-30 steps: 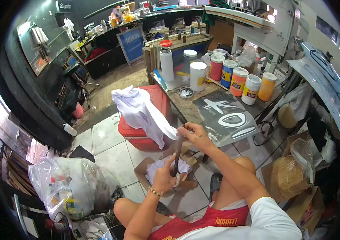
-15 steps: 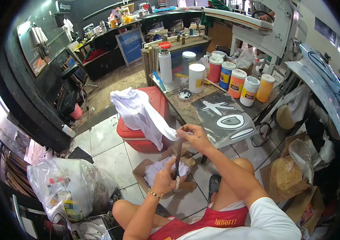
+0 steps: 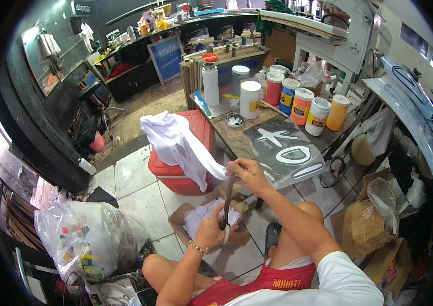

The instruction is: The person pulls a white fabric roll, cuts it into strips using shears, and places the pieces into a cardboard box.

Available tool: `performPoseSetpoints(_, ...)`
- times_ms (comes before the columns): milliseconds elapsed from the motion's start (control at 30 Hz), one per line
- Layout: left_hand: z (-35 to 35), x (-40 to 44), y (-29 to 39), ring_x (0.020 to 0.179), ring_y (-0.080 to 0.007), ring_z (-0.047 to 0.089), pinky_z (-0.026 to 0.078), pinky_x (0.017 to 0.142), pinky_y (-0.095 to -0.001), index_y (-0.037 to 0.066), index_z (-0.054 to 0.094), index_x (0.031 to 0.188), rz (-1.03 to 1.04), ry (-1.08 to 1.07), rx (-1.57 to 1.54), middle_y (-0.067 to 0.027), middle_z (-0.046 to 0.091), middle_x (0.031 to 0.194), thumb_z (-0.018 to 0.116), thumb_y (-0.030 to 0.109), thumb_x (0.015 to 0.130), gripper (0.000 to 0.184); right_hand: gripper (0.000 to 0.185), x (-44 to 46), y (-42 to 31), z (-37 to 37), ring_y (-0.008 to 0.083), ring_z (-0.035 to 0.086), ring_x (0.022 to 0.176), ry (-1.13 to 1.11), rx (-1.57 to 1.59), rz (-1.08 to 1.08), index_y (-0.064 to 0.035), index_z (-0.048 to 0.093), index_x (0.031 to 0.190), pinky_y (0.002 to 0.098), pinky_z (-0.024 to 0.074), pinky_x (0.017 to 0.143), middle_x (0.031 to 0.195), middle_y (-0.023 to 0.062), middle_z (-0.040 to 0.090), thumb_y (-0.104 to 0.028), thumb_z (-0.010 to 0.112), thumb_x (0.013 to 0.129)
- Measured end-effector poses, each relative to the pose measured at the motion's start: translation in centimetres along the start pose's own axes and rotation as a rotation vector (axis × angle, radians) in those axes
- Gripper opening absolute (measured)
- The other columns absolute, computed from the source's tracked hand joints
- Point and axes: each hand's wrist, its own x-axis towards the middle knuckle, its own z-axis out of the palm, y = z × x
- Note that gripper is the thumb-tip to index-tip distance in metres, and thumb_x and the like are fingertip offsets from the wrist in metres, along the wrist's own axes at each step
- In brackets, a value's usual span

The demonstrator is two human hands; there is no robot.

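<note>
My left hand [image 3: 210, 227], with a beaded bracelet at the wrist, is closed around a dark, long, narrow tool [image 3: 228, 197] with a pale, rounded lower end. The tool stands nearly upright; its exact kind is unclear. My right hand [image 3: 248, 175] pinches the end of a white cloth [image 3: 176, 143] near the tool's upper end. Whether those fingers also touch the tool cannot be made out. The cloth stretches from my fingers to a red box [image 3: 202, 133], over which the rest is draped. Below my hands, an open cardboard box [image 3: 178, 218] contains crumpled white cloth [image 3: 202, 216].
Right of the red box, a low table [image 3: 222, 127] bears several paint jars [image 3: 302, 105] and a dark sheet with white lettering [image 3: 283, 150]. A clear plastic bag of containers [image 3: 86, 239] stands at left. Cardboard boxes and wrapped items [image 3: 366, 227] lie at right.
The dark tool has shifted slightly, its upper part now showing more beside my right fingers. My left hand has turned a little around it. The white cloth stays nearly in place.
</note>
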Motion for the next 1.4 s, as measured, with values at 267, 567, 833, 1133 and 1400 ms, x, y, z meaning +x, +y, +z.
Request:
performPoseSetpoints(267,-0.3,0.0,-0.1,0.056,-0.0294,0.064,0.047,0.052,-0.0384,0.008,0.031,0.143,-0.019,-0.021,0.041,-0.0132,0.063,0.066,0.083,0.034,0.077,0.087,0.025,0.2,0.0,0.2,0.0074,0.062,0.076,0.012,0.034,0.012,-0.0018,0.069,0.095,0.0246,0.0503,0.065,0.085,0.0031,0.071,-0.027,0.065,0.096)
performPoseSetpoints(567,0.8,-0.2,-1.4,0.057,-0.0384,0.061,0.044,0.052,-0.0463,0.007,0.03,0.145,0.014,0.013,0.059,-0.0168,0.065,0.07,0.079,0.027,0.079,0.084,0.025,0.1,0.1,0.0,0.0087,0.064,0.081,0.006,0.035,0.024,-0.0043,0.069,0.097,0.0262,0.0517,0.069,0.09,0.003,0.071,-0.028,0.062,0.098)
performPoseSetpoints(833,0.6,-0.1,-0.7,0.065,-0.0289,0.069,0.051,0.059,-0.0366,0.01,0.028,0.148,-0.04,0.008,0.026,-0.0144,0.07,0.075,0.078,0.014,0.076,0.088,0.023,0.1,0.1,0.0,0.0066,0.061,0.081,0.007,0.041,0.024,-0.0061,0.069,0.096,0.0243,0.0479,0.069,0.089,0.0008,0.071,-0.029,0.062,0.098)
performPoseSetpoints(1133,0.4,-0.3,-0.6,0.063,-0.0275,0.069,0.051,0.058,-0.0358,0.009,0.03,0.145,-0.029,-0.002,0.046,-0.0146,0.07,0.075,0.077,0.011,0.077,0.083,0.025,0.3,0.3,-0.3,0.007,0.06,0.084,-0.03,0.114,0.089,-0.0073,0.065,0.09,0.0262,0.047,0.073,0.09,0.0011,0.069,-0.031,0.062,0.098)
performPoseSetpoints(1400,1.1,-0.5,-1.1,0.061,-0.0328,0.066,0.048,0.056,-0.0422,0.01,0.03,0.146,0.013,0.051,0.021,-0.0137,0.068,0.072,0.074,0.016,0.081,0.079,0.026,0.5,1.0,-0.6,0.0102,0.063,0.088,-0.084,0.115,0.037,-0.0073,0.063,0.091,0.0301,0.0522,0.077,0.092,0.0028,0.069,-0.032,0.062,0.098)
